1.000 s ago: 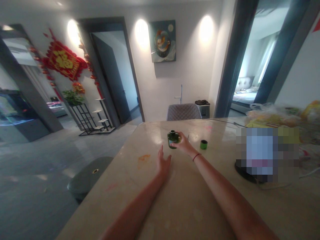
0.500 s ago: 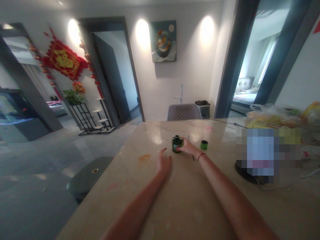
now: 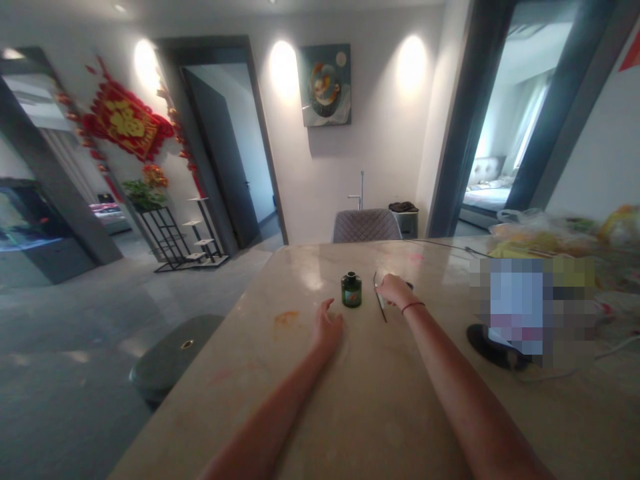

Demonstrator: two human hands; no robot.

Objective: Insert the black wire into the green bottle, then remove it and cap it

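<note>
A small dark green bottle [image 3: 351, 291] stands upright and uncapped on the beige marble table [image 3: 370, 400], with no hand on it. My left hand [image 3: 327, 327] lies flat on the table just left of and in front of the bottle, fingers stretched out. My right hand [image 3: 395, 291] is to the right of the bottle, fingers curled, with its fingertips at a thin dark stick [image 3: 381, 308] that lies on the table. This hand covers the spot where a green cap stood; only a dark sliver of the cap [image 3: 409, 285] shows behind it. Whether the fingers grip the stick is unclear.
A pixelated box [image 3: 530, 307] sits on a black round base [image 3: 493, 343] at the right, with plastic bags [image 3: 550, 230] behind it. A grey chair [image 3: 367, 225] stands at the table's far end and a round stool [image 3: 173, 357] at its left side. An orange stain [image 3: 286, 319] marks the tabletop.
My right hand set the green bottle down on the table, let go of it and moved right to the stick and cap. The left hand has stayed put.
</note>
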